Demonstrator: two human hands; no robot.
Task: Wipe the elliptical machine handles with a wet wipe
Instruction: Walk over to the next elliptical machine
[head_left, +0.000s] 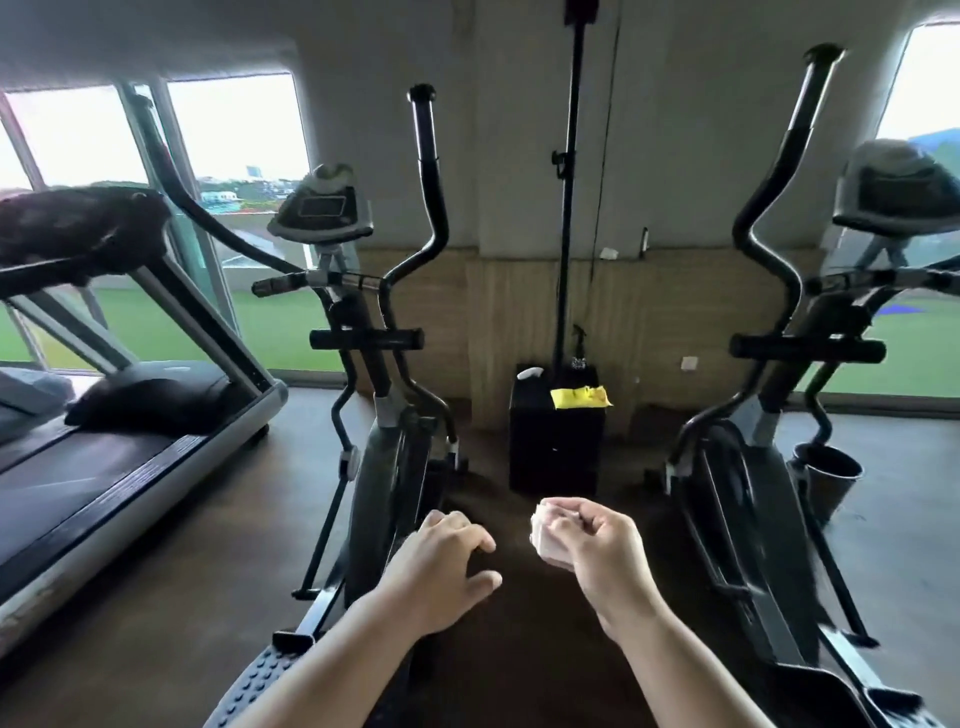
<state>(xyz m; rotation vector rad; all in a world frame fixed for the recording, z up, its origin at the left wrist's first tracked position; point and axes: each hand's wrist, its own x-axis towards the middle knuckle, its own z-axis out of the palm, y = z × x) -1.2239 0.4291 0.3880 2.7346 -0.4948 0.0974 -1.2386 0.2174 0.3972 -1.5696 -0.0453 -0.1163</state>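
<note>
Qty: 2 ellipticals, 1 treadmill, 1 wet wipe, 2 hands. The wet wipe (544, 531) is bunched in the right hand (592, 545), fingers curled round it, low at centre, well apart from both handles. The left hand (447, 561) is held near it, fingers loosely bent, nothing gripped.

The left elliptical (382, 467) and right elliptical (763, 483) are stood on a dark brown floor (156, 623). The left-unit handle (431, 161) and right-unit handle (792, 130) are seen upright. A window (234, 130) is set in the far wall.

The treadmill (130, 415) is placed far left. Btwn the machines are stood a black box (556, 452) w/ a yellow item (579, 397) on top, and a tall pole (571, 156). A dark bin (831, 478) is stood beside the right elliptical.
</note>
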